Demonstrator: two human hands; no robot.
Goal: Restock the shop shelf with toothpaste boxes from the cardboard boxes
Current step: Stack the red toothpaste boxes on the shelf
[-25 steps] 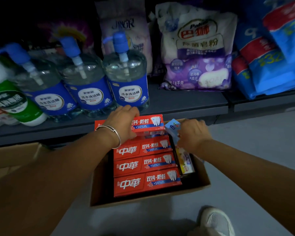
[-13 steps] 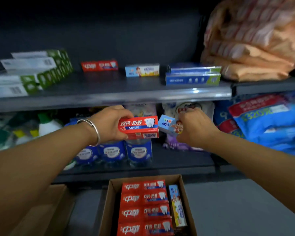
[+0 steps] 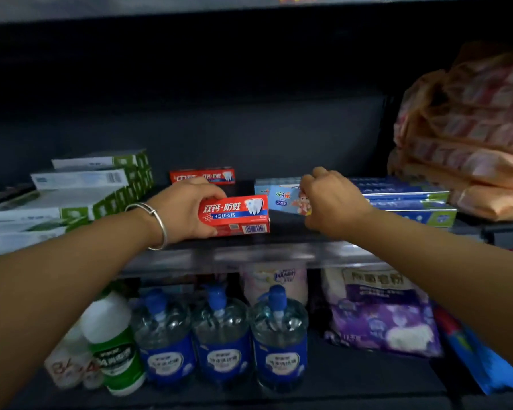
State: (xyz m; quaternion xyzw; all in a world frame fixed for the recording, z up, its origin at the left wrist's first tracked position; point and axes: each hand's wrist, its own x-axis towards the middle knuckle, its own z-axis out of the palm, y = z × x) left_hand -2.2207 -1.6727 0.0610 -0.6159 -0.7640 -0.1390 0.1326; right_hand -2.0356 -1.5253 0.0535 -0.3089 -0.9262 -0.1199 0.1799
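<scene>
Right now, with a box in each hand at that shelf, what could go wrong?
1. The left hand grips the red toothpaste box by one end only; it could tip or slip near the shelf edge.
2. The right hand covers much of the light blue children's toothpaste box, so it may nudge the stacked blue boxes beside it.
</scene>
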